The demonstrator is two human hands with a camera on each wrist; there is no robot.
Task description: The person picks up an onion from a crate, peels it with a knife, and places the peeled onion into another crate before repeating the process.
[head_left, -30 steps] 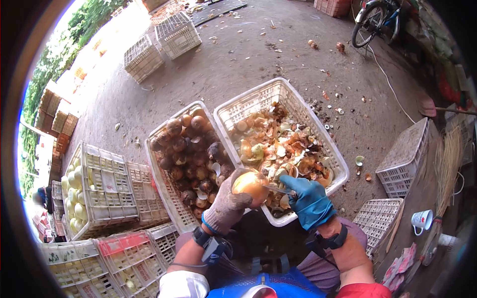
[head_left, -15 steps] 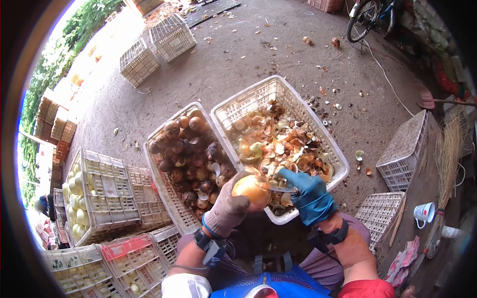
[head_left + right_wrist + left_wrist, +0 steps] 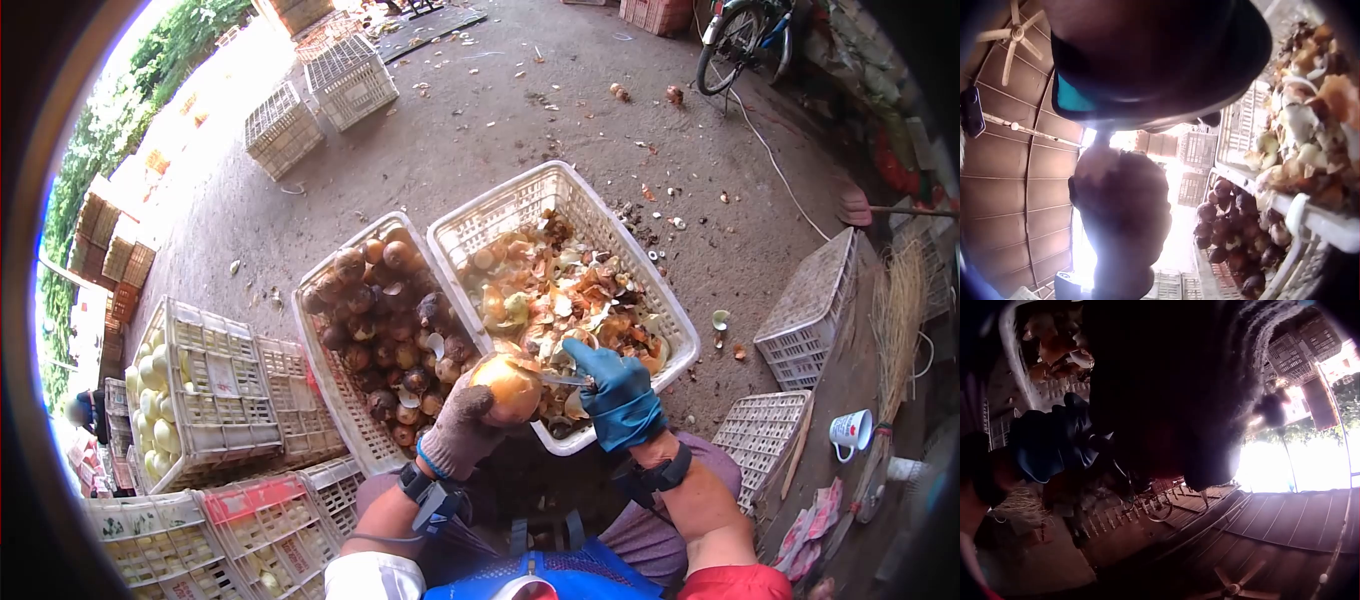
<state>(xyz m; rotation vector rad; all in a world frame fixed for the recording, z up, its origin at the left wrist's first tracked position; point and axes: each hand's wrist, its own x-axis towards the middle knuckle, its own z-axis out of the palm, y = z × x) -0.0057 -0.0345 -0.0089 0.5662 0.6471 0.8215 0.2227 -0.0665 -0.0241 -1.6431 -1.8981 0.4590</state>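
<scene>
In the head view my left hand (image 3: 460, 428), in a pale knitted glove, holds a golden-brown onion (image 3: 512, 392) with the thumb along its near side. My right hand (image 3: 622, 400), in a blue rubber glove, grips a small knife (image 3: 566, 380). Its blade lies right at the onion's right side; the handle is mostly hidden by the fingers. Behind the onion, a crate (image 3: 686, 322) holds loose skins and peelings (image 3: 590, 290). To its left stands a crate (image 3: 322, 385) of dark-skinned onions (image 3: 385, 320). The left wrist view shows the blue glove (image 3: 1054, 442) beside a dark, shadowed shape.
Crates of pale peeled onions (image 3: 152, 400) stand at left, with more crates (image 3: 260, 520) in front of them. At right are a white crate (image 3: 805, 320), a mug (image 3: 851, 432), a straw broom (image 3: 893, 330) and a pink cloth (image 3: 812, 530). A bicycle (image 3: 735, 50) stands far back.
The left hand has shifted slightly and the onion sits a little differently in it. The knife stays at the onion's right side, still gripped by the right hand. The crates are unchanged.
</scene>
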